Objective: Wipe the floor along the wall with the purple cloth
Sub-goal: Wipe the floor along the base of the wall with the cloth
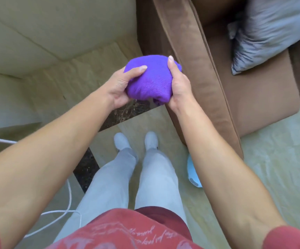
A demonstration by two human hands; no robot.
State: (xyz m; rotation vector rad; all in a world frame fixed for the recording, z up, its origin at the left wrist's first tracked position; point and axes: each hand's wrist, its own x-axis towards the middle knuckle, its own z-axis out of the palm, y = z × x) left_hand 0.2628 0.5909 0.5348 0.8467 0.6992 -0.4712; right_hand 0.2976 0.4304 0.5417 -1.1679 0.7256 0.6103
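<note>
Red shirt [131,232] nearest lens, our grey trousers [124,180] and pale shoes [152,141] below on beige floor [271,177]. White cable [68,200] loops at left; blue object [193,172] beside right forearm. Our left hand [118,87] and right hand [179,87] clasp bunched purple cloth [151,81] between them, held above floor. Beyond: brown sofa [217,83], grey cushion [271,33], cream wall [46,29].
</note>
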